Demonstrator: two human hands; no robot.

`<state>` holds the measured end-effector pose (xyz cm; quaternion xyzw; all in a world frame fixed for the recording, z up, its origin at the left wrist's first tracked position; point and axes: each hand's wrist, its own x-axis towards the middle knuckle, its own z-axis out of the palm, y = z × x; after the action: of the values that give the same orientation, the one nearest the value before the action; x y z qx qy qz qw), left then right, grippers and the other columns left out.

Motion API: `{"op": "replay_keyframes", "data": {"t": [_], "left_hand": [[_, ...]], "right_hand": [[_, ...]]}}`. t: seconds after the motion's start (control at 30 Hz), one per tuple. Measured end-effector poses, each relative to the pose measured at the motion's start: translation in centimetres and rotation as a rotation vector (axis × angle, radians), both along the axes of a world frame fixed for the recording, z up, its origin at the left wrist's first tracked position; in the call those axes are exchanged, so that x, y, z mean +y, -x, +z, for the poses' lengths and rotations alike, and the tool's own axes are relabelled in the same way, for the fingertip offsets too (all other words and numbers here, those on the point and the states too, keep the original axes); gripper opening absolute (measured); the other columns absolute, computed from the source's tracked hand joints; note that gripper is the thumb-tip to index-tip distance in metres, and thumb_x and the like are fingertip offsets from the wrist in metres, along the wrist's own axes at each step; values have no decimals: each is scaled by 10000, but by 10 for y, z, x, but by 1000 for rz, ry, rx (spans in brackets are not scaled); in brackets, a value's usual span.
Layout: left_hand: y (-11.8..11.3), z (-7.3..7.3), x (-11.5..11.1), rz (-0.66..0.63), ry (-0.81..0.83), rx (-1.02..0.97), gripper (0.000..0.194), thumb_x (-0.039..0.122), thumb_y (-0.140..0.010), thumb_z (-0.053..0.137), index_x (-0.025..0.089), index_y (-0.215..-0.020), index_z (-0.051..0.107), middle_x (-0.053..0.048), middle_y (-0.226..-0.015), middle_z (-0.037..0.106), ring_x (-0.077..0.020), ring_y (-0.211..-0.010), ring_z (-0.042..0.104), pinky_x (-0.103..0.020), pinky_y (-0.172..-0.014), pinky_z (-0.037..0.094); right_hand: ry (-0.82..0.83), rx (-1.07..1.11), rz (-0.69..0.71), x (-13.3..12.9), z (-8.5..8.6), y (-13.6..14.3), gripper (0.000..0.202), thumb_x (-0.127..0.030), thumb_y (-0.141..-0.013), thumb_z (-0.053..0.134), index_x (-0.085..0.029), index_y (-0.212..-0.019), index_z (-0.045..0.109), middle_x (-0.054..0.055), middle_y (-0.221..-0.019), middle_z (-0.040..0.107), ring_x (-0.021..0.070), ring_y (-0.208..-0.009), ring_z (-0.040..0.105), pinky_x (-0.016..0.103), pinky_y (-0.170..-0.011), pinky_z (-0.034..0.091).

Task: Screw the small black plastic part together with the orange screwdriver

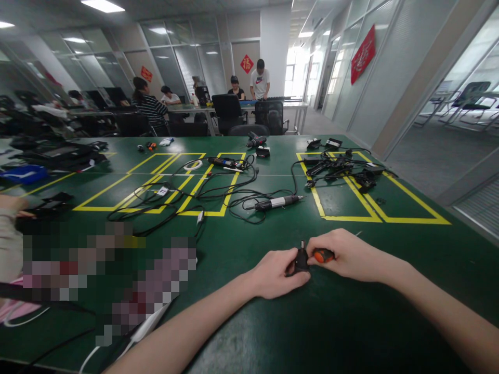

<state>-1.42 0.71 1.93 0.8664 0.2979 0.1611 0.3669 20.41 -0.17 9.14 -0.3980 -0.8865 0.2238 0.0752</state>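
Observation:
Over the near part of the green table [249,322], my left hand [275,272] is closed around a small black part [301,261] with a short metal post sticking up from its top. My right hand [345,254] is closed on a screwdriver with an orange and black handle [323,255]. Its thin shaft points away to the upper right, past the back of the hand. The fingertips of that hand touch or nearly touch the right side of the black part; the exact contact is hidden.
A corded electric screwdriver [278,202] lies ahead amid tangled black cables. Black bracket-like parts [335,166] are heaped at the right among yellow tape outlines [413,220]. A blue tray [25,174] sits far left, near another person's sleeve [10,249]. Part of the left is pixelated.

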Motion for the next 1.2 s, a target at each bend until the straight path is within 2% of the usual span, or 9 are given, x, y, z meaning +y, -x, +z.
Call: {"op": "replay_keyframes", "data": {"t": [0.2,0.4,0.5,0.67,0.8,0.93,1.0,1.1,1.2], "left_hand": [[-1,0,1,3,17,30,197,376,-903,564,189,-863,512,43,-708,517,-105,-604,460,-219,-570,328],[-2,-4,2,26,38,11,241,392,-885,597,192,-812,484,61,-686,490,-92,-589,437,-221,-562,298],[-3,-5,2,87,13,-2,322,449,-857,634,191,-758,468,62,-661,464,-91,-576,419,-231,-547,279],[-3,-8,0,273,-149,8,393,479,-802,691,196,-704,437,54,-656,467,-105,-586,425,-250,-552,273],[-3,-11,0,431,-256,63,384,510,-805,689,204,-737,468,30,-715,541,-139,-646,498,-271,-577,300],[-4,-13,1,499,-260,97,418,569,-753,718,216,-820,505,8,-801,595,-185,-741,563,-294,-632,371],[-4,-13,0,496,-249,69,439,530,-721,747,223,-947,530,-3,-886,618,-204,-804,583,-313,-684,410],[-3,-12,0,427,-241,26,502,372,-693,747,227,-1119,522,-21,-1011,623,-216,-879,592,-338,-766,440],[-2,-12,0,364,-234,3,489,266,-690,693,224,-1150,532,-28,-1040,620,-216,-895,589,-348,-804,446]], "right_hand": [[8,-30,-2,0,-1,1,102,-127,-866,580,-225,-873,606,7,-793,695,181,-718,639,264,-657,393],[11,-27,-14,1,-3,-3,104,-152,-883,576,-234,-938,609,12,-812,698,191,-734,644,271,-658,394],[2,-2,-45,3,-1,-6,59,-227,-918,570,-233,-942,624,19,-835,699,196,-756,636,282,-674,402],[0,-32,-122,11,3,-15,125,-318,-937,544,-236,-943,638,30,-873,703,203,-765,631,298,-681,419],[10,-176,-227,22,-8,-29,165,-334,-936,522,-238,-964,653,65,-906,719,240,-794,657,332,-692,446],[53,-328,-279,27,-25,-41,194,-361,-888,581,-224,-997,666,105,-957,727,294,-846,682,364,-693,475],[65,-349,-273,27,-30,-42,209,-332,-872,596,-224,-1037,664,113,-1003,724,305,-892,686,372,-717,486],[80,-340,-258,25,-31,-42,207,-269,-849,611,-215,-1039,674,116,-1015,719,300,-917,688,365,-741,490],[103,-304,-240,25,-30,-40,187,-232,-807,652,-213,-988,698,100,-958,724,288,-883,693,342,-727,486]]}}
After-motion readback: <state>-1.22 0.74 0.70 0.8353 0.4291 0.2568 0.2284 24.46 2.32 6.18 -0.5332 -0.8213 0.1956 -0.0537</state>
